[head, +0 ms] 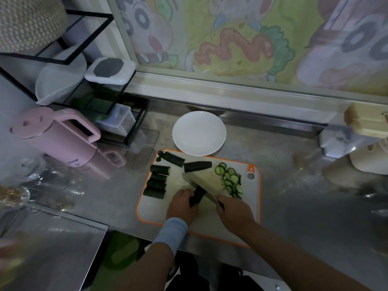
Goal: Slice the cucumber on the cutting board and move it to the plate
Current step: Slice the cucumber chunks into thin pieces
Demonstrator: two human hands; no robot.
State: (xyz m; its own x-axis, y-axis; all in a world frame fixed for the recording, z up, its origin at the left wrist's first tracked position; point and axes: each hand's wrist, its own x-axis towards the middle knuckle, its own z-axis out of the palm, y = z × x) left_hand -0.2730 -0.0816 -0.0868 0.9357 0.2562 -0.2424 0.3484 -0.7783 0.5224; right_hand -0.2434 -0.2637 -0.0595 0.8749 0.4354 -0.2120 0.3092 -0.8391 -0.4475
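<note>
Hands on an orange-rimmed white cutting board [151, 213]: left hand [182, 205], grip clenched round a dark green cucumber piece [196, 197]; right hand [233, 208] grasping a broad steel cleaver [207, 181]. Thin cucumber slices [231, 181] lie right of the blade, uncut chunks [157, 182] left. Beyond, a round white plate [199, 133]; label on the pink kettle [63, 141] unreadable.

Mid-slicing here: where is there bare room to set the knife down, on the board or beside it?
Bare: the cutting board's near-left corner, between the cucumber chunks and the left hand; the counter right of the board. The plate holds nothing. Crowded: chunks along the left and far edges, slices on the right, right hand and knife mid-board.
</note>
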